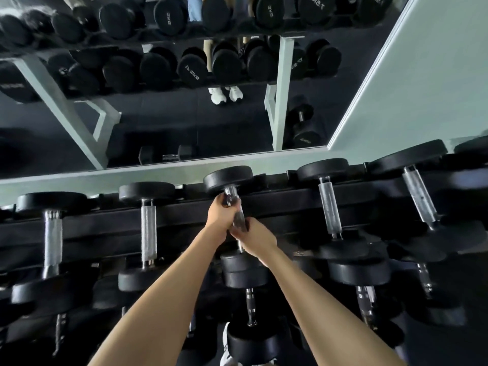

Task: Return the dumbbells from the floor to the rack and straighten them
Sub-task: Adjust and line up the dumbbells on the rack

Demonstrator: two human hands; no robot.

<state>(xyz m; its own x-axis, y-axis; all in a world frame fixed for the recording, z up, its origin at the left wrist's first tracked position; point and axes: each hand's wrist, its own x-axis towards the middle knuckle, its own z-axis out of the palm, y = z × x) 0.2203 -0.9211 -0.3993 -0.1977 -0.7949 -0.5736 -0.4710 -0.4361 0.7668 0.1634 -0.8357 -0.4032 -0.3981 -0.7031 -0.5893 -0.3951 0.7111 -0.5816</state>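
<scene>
A black dumbbell [228,178] with a chrome handle lies across the top tier of the black rack [184,212], its far head toward the mirror and its near head below my wrists. My left hand [220,213] grips the far part of the handle. Just behind it, my right hand [253,235] holds the near part of the same handle. The handle leans slightly to the right compared with its neighbours.
Other dumbbells rest on the top tier on both sides, at left [146,223] and at right [330,204]. A lower tier holds more, one right under my arms [249,305]. A wall mirror [158,114] behind the rack reflects the rack and floor.
</scene>
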